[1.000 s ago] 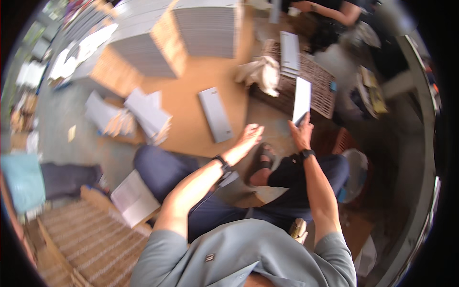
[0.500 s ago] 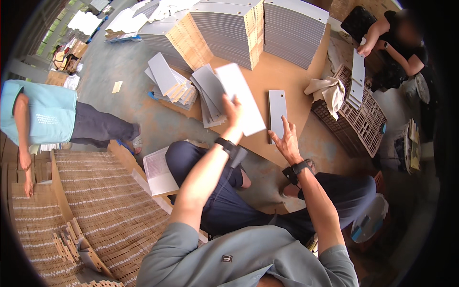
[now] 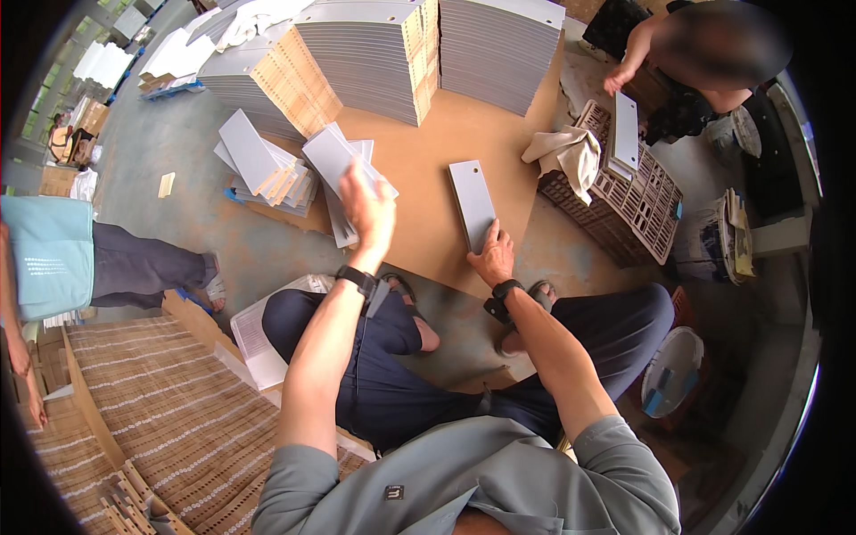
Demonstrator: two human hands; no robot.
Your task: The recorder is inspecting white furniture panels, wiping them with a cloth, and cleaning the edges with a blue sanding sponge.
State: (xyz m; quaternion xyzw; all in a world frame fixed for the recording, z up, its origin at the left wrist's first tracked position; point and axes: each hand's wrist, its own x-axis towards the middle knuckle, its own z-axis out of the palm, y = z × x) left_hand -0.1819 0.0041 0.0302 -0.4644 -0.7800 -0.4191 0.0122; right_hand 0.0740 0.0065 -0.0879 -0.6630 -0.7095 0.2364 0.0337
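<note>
My right hand (image 3: pixel 494 256) grips the near end of a grey flat panel (image 3: pixel 473 201) that has a small hole near its far end. The panel lies slightly turned on the brown board-topped table (image 3: pixel 419 214). My left hand (image 3: pixel 367 209) is over the near edge of a loose fanned pile of grey panels (image 3: pixel 328 147). Motion smears its fingers, so whether it still touches the top panel cannot be made out. Beside that pile, further left, sits another loose stack of panels (image 3: pixel 248 152) with pale edges.
Tall stacks of grey panels (image 3: pixel 366 62) stand along the table's far side. At right, a brown plastic crate (image 3: pixel 615 209) carries a cloth (image 3: pixel 566 160) and panels, with a co-worker behind it. Another person stands at left by rows of brown slotted pieces (image 3: pixel 169 383).
My left hand has brought its pale panel down to the loose pile. My right hand has closed on the grey panel's near end. The view has shifted; the crate-side person leans in.
</note>
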